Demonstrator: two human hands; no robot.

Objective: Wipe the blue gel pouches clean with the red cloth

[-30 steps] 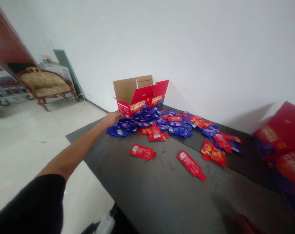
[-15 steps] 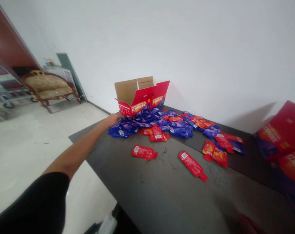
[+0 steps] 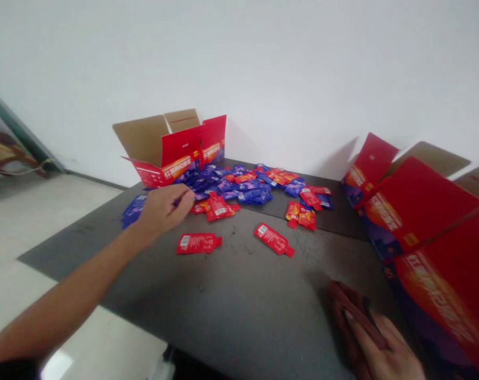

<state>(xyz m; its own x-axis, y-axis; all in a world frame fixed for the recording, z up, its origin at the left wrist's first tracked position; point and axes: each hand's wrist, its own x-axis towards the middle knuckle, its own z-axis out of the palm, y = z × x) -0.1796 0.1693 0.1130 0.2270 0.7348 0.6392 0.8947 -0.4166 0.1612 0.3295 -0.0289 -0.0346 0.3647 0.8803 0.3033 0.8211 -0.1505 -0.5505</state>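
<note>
My left hand [image 3: 166, 207] is over the table's left part, in front of the pile of sachets, with its fingers curled closed. A bit of purple shows by the thumb, but I cannot make out whether it is held. Blue-purple sachets [image 3: 133, 211] lie partly behind this hand. At the lower right, my right hand [image 3: 390, 345] grips a folded dark maroon cloth [image 3: 348, 306] just above or on the table. Between the hands lie two single red sachets: one [image 3: 198, 243] nearer the left hand, another [image 3: 274, 239] farther right.
An open red carton [image 3: 179, 153] stands at the back left against the wall. Blue and red sachets [image 3: 255, 195] are heaped beside it. More open red cartons [image 3: 417, 206] stand along the right. The dark table [image 3: 239, 311] ends at the left above a pale floor.
My left hand has drawn back from the pile toward me. My right hand has come into fuller view with the cloth. The view has turned right, showing more of the right-hand cartons.
</note>
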